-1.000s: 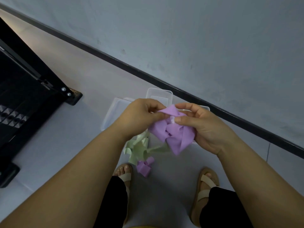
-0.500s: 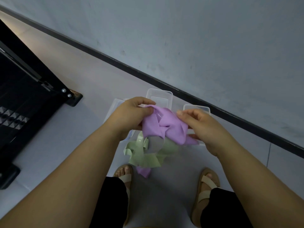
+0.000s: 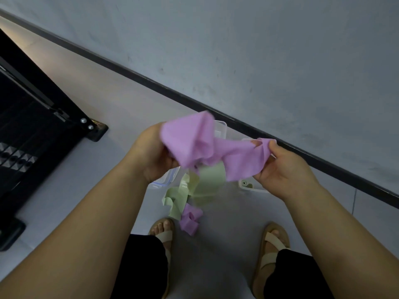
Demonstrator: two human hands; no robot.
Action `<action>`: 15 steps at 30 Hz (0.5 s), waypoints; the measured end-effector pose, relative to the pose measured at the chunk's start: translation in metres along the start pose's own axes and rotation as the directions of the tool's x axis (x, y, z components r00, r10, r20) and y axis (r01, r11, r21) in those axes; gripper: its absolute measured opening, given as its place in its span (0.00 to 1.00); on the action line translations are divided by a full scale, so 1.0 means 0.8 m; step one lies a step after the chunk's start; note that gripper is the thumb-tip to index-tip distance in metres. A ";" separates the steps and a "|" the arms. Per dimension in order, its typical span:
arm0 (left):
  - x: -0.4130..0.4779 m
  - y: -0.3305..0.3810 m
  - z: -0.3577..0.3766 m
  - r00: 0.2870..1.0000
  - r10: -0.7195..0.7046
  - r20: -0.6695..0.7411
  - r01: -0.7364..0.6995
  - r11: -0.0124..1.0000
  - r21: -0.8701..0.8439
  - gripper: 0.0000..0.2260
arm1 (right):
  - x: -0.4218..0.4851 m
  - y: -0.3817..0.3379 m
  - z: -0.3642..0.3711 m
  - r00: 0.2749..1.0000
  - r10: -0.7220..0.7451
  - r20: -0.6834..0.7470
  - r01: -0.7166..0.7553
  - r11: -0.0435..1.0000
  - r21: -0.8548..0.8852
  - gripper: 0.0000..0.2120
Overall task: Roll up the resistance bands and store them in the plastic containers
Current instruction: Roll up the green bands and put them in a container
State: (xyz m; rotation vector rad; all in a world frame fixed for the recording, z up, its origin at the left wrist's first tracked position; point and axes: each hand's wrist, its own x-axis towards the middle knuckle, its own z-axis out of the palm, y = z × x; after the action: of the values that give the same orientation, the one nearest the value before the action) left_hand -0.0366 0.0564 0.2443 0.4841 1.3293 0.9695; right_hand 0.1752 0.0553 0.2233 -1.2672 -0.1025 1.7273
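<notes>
A crumpled purple resistance band hangs stretched between my two hands above the floor. My left hand grips its bunched left part. My right hand pinches its right end between thumb and fingers. Below on the floor lies a loose pale green band, with another small purple band beside my left foot. Clear plastic containers stand by the wall, mostly hidden behind the held band; one container shows a rolled band inside. A clear lid lies under my left hand.
A black metal frame with a bolted foot stands at the left. A dark baseboard runs along the grey wall just behind the containers. My sandalled feet stand on the pale floor near the bands.
My hands have moved apart, pulling the bunched purple band out wider. The right hand shifted right with one end; the left hand lifted its part a little.
</notes>
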 end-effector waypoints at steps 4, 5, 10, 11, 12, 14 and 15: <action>-0.006 0.004 0.004 0.995 -0.034 -0.097 0.044 0.994 0.099 0.13 | -0.004 0.008 0.003 0.996 -0.017 0.087 0.040 0.964 -0.263 0.10; -0.007 0.004 0.007 0.994 -0.047 -0.101 0.058 0.992 0.114 0.12 | -0.006 0.010 0.005 0.993 -0.025 0.116 0.068 0.923 -0.378 0.09; -0.014 -0.004 0.020 0.985 -0.139 -0.107 0.146 0.987 0.061 0.12 | -0.014 0.031 0.009 0.971 -0.064 0.231 0.230 0.512 -0.827 0.16; -0.016 -0.004 0.022 0.983 -0.159 -0.091 0.163 0.986 0.042 0.11 | -0.017 0.034 0.010 0.960 -0.024 0.280 0.258 0.472 -0.843 0.17; -0.017 -0.004 0.024 0.982 -0.176 -0.073 0.179 0.983 0.030 0.11 | -0.020 0.035 0.011 0.944 0.044 0.326 0.268 0.472 -0.840 0.18; -0.019 -0.003 0.025 0.979 -0.200 -0.034 0.200 0.980 -0.006 0.11 | -0.024 0.037 0.011 0.911 0.190 0.367 0.236 0.489 -0.840 0.17; -0.021 -0.001 0.024 0.979 -0.202 -0.014 0.201 0.979 -0.040 0.11 | -0.025 0.039 0.011 0.901 0.229 0.369 0.224 0.483 -0.847 0.16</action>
State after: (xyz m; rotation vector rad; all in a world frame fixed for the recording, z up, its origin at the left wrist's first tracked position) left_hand -0.0168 0.0465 0.2575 0.3053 1.3453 0.8305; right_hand 0.1491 0.0282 0.2239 -1.5089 -1.4592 1.9928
